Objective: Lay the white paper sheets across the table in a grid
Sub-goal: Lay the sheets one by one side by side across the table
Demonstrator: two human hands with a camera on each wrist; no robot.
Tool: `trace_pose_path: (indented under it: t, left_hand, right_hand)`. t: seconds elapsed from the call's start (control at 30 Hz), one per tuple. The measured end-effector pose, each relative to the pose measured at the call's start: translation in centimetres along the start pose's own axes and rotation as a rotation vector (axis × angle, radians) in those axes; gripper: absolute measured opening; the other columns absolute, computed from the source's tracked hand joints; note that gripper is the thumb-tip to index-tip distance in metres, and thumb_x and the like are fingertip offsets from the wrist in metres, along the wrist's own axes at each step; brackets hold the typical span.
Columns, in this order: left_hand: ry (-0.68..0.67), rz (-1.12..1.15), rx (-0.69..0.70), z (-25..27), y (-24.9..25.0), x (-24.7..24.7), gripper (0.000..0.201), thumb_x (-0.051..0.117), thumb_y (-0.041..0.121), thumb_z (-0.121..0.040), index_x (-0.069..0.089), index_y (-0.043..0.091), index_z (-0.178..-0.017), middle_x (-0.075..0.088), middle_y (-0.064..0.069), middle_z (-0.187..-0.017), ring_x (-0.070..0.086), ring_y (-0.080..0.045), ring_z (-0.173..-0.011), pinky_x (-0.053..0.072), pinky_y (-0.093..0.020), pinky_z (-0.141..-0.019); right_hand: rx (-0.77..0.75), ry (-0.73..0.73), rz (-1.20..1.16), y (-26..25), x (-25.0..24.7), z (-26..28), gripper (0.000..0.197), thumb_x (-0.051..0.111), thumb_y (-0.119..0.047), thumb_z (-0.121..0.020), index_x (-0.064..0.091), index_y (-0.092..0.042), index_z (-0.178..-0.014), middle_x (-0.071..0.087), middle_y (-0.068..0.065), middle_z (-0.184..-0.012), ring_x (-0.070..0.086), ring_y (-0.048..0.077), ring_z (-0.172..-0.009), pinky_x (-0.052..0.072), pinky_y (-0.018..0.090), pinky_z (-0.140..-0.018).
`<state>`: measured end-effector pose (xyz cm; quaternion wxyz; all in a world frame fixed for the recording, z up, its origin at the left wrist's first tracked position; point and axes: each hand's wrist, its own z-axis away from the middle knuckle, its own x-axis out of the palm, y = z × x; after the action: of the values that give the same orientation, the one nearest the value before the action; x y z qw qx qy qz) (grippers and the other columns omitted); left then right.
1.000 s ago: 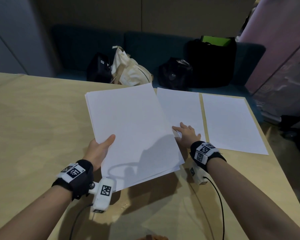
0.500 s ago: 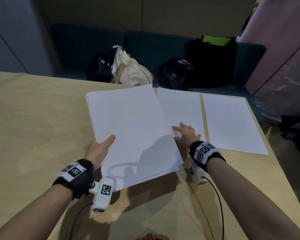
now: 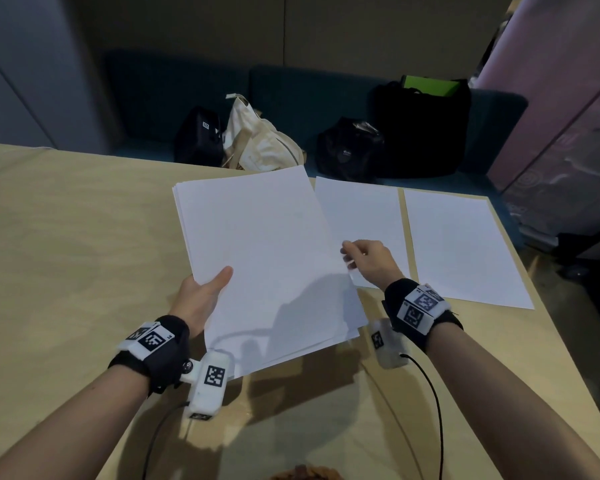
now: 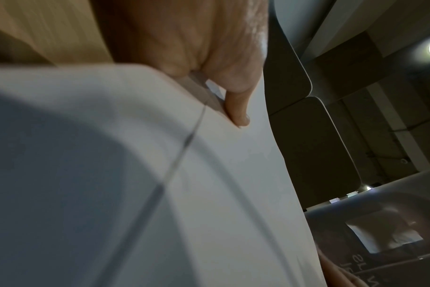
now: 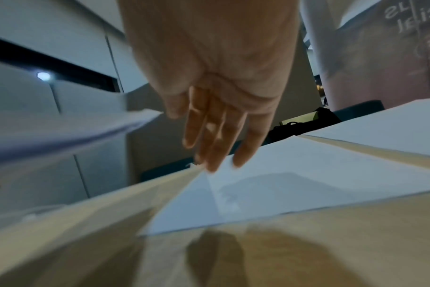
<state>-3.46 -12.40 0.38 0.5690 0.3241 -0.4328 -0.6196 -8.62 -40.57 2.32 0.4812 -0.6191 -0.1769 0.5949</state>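
My left hand (image 3: 201, 296) grips a stack of white paper sheets (image 3: 267, 258) at its lower left edge, thumb on top, and holds it above the table. In the left wrist view the thumb (image 4: 236, 108) presses on the stack (image 4: 209, 174). Two single sheets lie flat at the far right of the table: one (image 3: 361, 216) beside the stack, the other (image 3: 461, 244) to its right. My right hand (image 3: 366, 256) hovers over the nearer sheet by the stack's right edge. In the right wrist view its fingers (image 5: 216, 139) hang relaxed above that sheet (image 5: 307, 184) and hold nothing.
The wooden table (image 3: 66, 237) has bare surface to the left of the stack and in front of me. Its right edge runs just past the outer sheet. Several bags, a cream tote (image 3: 257, 140) and a large black bag (image 3: 423, 126) among them, sit on the bench behind.
My right hand has lifted off the laid sheet and drawn back toward the stack's right edge. The left hand and the stack have barely moved.
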Motion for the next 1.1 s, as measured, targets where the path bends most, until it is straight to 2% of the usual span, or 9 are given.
trace_pose_path:
  t: [0.1, 0.17, 0.3, 0.5, 0.6, 0.7, 0.8, 0.93, 1.1]
  left_hand:
    - [0.009, -0.005, 0.005, 0.1, 0.2, -0.1, 0.037, 0.061, 0.018, -0.089, 0.056, 0.005, -0.123, 0.063, -0.011, -0.124, 0.06, -0.028, -0.115, 0.041, -0.045, -0.106]
    - [0.013, 0.009, 0.008, 0.3, 0.5, -0.4, 0.035, 0.06, 0.016, -0.089, 0.056, 0.005, -0.122, 0.063, -0.011, -0.122, 0.06, -0.028, -0.112, 0.042, -0.042, -0.104]
    - [0.046, 0.009, 0.028, 0.6, 0.9, -1.7, 0.037, 0.06, 0.016, -0.089, 0.055, 0.002, -0.124, 0.062, -0.011, -0.117, 0.06, -0.026, -0.106, 0.044, -0.035, -0.095]
    - [0.068, -0.007, 0.035, 0.5, 1.8, -4.2, 0.036, 0.064, 0.017, -0.087, 0.058, 0.003, -0.119, 0.065, -0.009, -0.11, 0.062, -0.026, -0.102, 0.046, -0.036, -0.095]
    - [0.068, -0.013, 0.048, 0.4, 2.5, -5.7, 0.037, 0.063, 0.016, -0.088, 0.057, 0.002, -0.121, 0.064, -0.009, -0.11, 0.062, -0.026, -0.101, 0.045, -0.034, -0.092]
    - [0.095, -0.03, 0.066, 0.1, 3.1, -7.7, 0.037, 0.062, 0.018, -0.088, 0.056, 0.002, -0.122, 0.063, -0.009, -0.112, 0.06, -0.024, -0.102, 0.044, -0.033, -0.093]
    - [0.142, -0.044, 0.065, -0.4, 3.7, -10.4, 0.036, 0.063, 0.02, -0.087, 0.057, 0.004, -0.118, 0.063, -0.008, -0.111, 0.06, -0.024, -0.103, 0.043, -0.032, -0.092]
    - [0.19, -0.041, 0.052, -0.8, 4.5, -14.2, 0.037, 0.062, 0.018, -0.088, 0.056, 0.001, -0.12, 0.062, -0.01, -0.113, 0.059, -0.024, -0.103, 0.042, -0.032, -0.09]
    - [0.271, -0.049, 0.051, -1.3, 5.4, -18.0, 0.039, 0.062, 0.02, -0.088, 0.057, -0.003, -0.119, 0.062, -0.01, -0.108, 0.059, -0.023, -0.095, 0.043, -0.028, -0.081]
  right_hand:
    - [0.006, -0.079, -0.184, -1.7, 0.5, 1.3, 0.028, 0.056, -0.027, -0.092, 0.062, -0.001, -0.086, 0.059, 0.006, -0.072, 0.054, 0.014, -0.058, 0.048, 0.015, -0.05]
    - [0.021, -0.041, -0.309, -2.5, 0.9, 1.9, 0.026, 0.062, -0.026, -0.088, 0.061, -0.001, -0.085, 0.059, 0.006, -0.07, 0.053, 0.012, -0.053, 0.048, 0.015, -0.047]
    - [0.025, -0.01, -0.318, -3.8, 1.6, 2.5, 0.03, 0.068, -0.033, -0.083, 0.063, -0.003, -0.088, 0.061, 0.001, -0.074, 0.053, 0.013, -0.061, 0.045, 0.018, -0.051]
    - [0.017, 0.074, -0.185, -4.7, 4.1, 2.0, 0.014, 0.075, -0.012, -0.077, 0.064, -0.011, -0.068, 0.058, 0.004, -0.063, 0.051, 0.016, -0.056, 0.043, 0.021, -0.056]
    - [0.043, 0.161, -0.198, -5.4, 5.6, 1.3, 0.008, 0.069, -0.013, -0.082, 0.068, -0.005, -0.083, 0.062, 0.004, -0.079, 0.057, 0.015, -0.074, 0.045, 0.024, -0.071]
    - [0.08, 0.245, -0.189, -5.9, 7.0, 0.0, 0.021, 0.064, -0.013, -0.086, 0.067, 0.003, -0.101, 0.062, 0.007, -0.093, 0.057, 0.019, -0.088, 0.048, 0.03, -0.082]
    - [0.126, 0.343, -0.178, -6.2, 8.1, -1.5, 0.017, 0.061, -0.011, -0.087, 0.066, 0.002, -0.098, 0.061, 0.008, -0.091, 0.056, 0.022, -0.086, 0.046, 0.029, -0.077]
    - [0.197, 0.416, -0.16, -6.8, 9.5, -3.5, 0.014, 0.058, -0.008, -0.088, 0.066, 0.002, -0.094, 0.063, 0.013, -0.095, 0.056, 0.023, -0.086, 0.048, 0.031, -0.085]
    - [0.253, 0.437, -0.074, -7.3, 11.4, -5.8, 0.015, 0.059, -0.006, -0.086, 0.068, 0.005, -0.092, 0.068, 0.02, -0.096, 0.064, 0.036, -0.096, 0.05, 0.033, -0.08]
